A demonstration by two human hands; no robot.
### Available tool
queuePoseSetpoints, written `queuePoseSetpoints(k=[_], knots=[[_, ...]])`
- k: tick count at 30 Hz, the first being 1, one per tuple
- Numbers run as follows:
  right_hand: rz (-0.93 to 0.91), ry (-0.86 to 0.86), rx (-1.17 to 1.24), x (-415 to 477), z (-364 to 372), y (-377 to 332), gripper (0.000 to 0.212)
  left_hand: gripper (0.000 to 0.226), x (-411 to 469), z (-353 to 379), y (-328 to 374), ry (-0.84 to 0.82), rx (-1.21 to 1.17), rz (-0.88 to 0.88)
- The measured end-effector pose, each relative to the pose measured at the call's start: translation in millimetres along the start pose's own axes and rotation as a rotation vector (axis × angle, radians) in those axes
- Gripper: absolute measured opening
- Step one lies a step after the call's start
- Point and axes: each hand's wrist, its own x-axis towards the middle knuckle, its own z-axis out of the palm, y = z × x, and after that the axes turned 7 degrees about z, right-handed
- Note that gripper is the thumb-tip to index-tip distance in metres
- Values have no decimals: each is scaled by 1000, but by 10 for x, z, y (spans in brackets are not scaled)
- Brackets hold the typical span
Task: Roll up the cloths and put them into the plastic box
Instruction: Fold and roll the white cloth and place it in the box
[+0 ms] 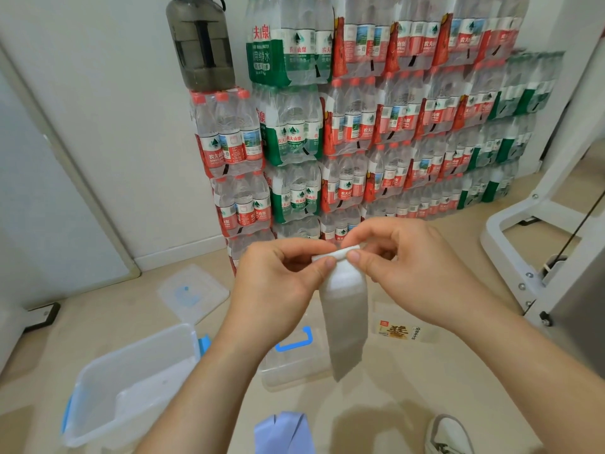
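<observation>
The left hand [278, 283] and right hand [402, 267] are each pinching the top edge of the narrow white fabric cloth [343, 316], apparently starting the roll. The remainder is hanging free, likely so its weight keeps it flat. The clear rectangular plastic box [147, 342] is standing open below-left, well apart, within reach for loading.

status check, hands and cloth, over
Left hand and right hand both pinch top of pale grey cloth strip. Small roll at top, tail hanging. Clear plastic box open, lower left. Path unobstructed.
</observation>
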Motion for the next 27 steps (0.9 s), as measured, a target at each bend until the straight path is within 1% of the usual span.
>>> queuePoseSetpoints(k=[2,5,7,9,13,15,17,19,22,25,27], knots=[[64,-43,100,9,-19,-12,8,15,-4,-3,10,2,-6,15],[205,-127,385,12,-54,-24,8,17,-17,-12,51,3,-83,22],[278,-174,525,10,-54,-17,10,21,-19,-6,64,18,-131,16],[322,-204,619,7,-40,-16,11,23,-19,6,66,39,-170,6],[351,-217,729,-6,-32,-36,10,25,-21,23,85,55,-235,-17],[338,-206,727,-13,-32,-49,8,24,-16,28,79,56,-260,-34],[298,-170,668,-20,-23,-54,7,26,-6,29,64,41,-275,-59],[245,-119,569,-27,-21,-59,9,25,2,10,42,8,-289,-75],[132,-53,449,-41,-26,-83,11,7,-9,-46,74,-51,-345,-74],[20,-10,261,-55,-22,-117,12,10,-19,-93,91,-76,-310,-82],[22,-13,170,-56,0,-108,17,10,-19,-106,86,-88,-260,-101]])
